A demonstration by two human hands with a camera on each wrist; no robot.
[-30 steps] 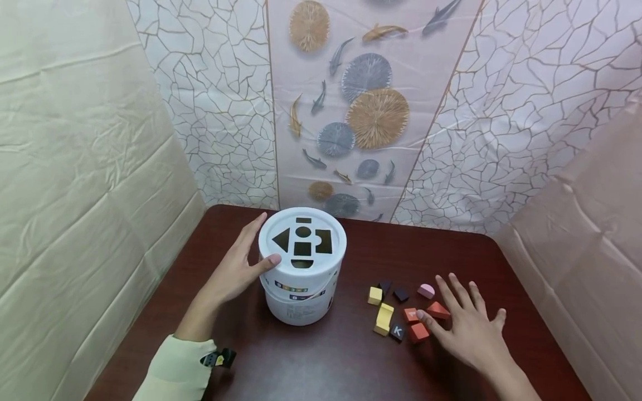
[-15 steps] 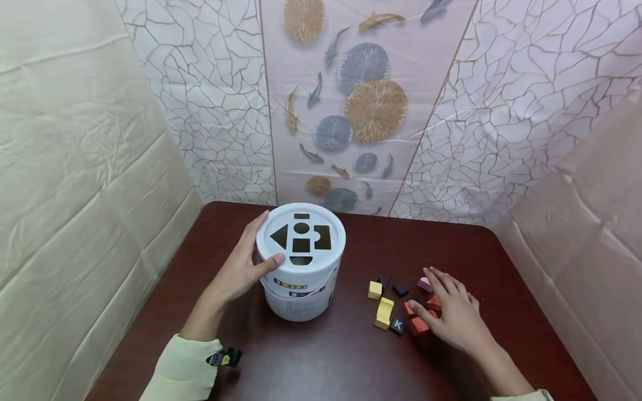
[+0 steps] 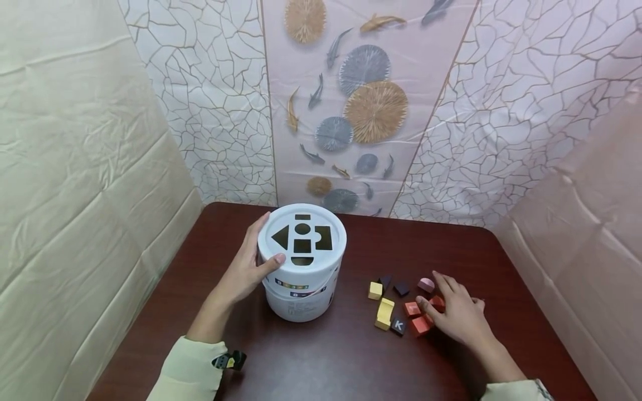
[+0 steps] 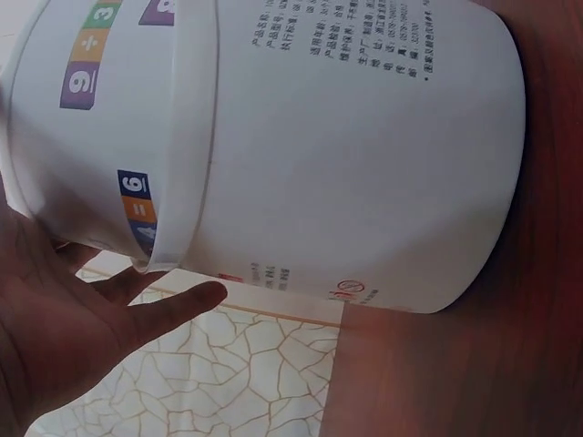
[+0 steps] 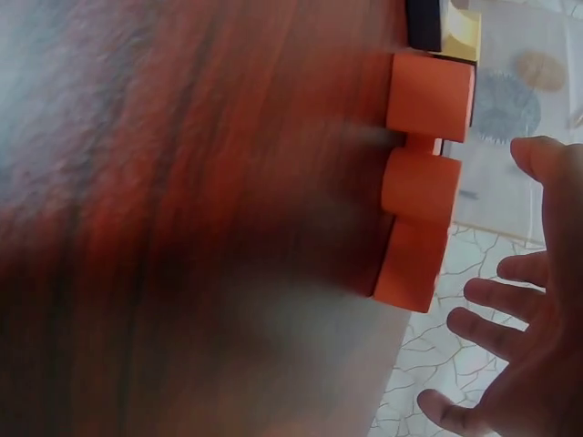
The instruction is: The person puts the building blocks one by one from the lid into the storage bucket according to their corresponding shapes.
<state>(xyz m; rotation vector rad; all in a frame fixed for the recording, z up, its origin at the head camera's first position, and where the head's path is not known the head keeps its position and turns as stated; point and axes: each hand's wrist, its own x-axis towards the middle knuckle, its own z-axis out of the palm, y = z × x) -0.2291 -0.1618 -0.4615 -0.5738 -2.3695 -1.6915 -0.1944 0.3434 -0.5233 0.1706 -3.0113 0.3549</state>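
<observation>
A white shape-sorter bucket (image 3: 300,306) stands upright, its lid (image 3: 326,256) pierced by several cut-outs. My left hand (image 3: 244,274) rests against its left side, thumb over the lid's rim; in the left wrist view the little finger (image 4: 182,309) stretches out straight. My right hand (image 3: 458,314) hovers over the right side of the block group with fingers spread, holding nothing visible. Beneath and beside it lie red blocks (image 3: 420,326), partly hidden by the hand. A pink half-round block (image 3: 426,285) lies near its fingertips. The right wrist view shows red blocks (image 5: 421,187) in a row, apart from the thumb.
Left of the red blocks lie a yellow cube (image 3: 375,291), a yellow notched block (image 3: 384,313), a black block marked K (image 3: 398,326) and dark blocks (image 3: 401,288). The brown table (image 3: 311,367) is bordered by cloth walls (image 3: 225,139) at the back and sides.
My right hand has moved left and inward over the red blocks, its fingers drawing closer together; the pink block, briefly part-covered, shows again. The left hand keeps its place on the bucket.
</observation>
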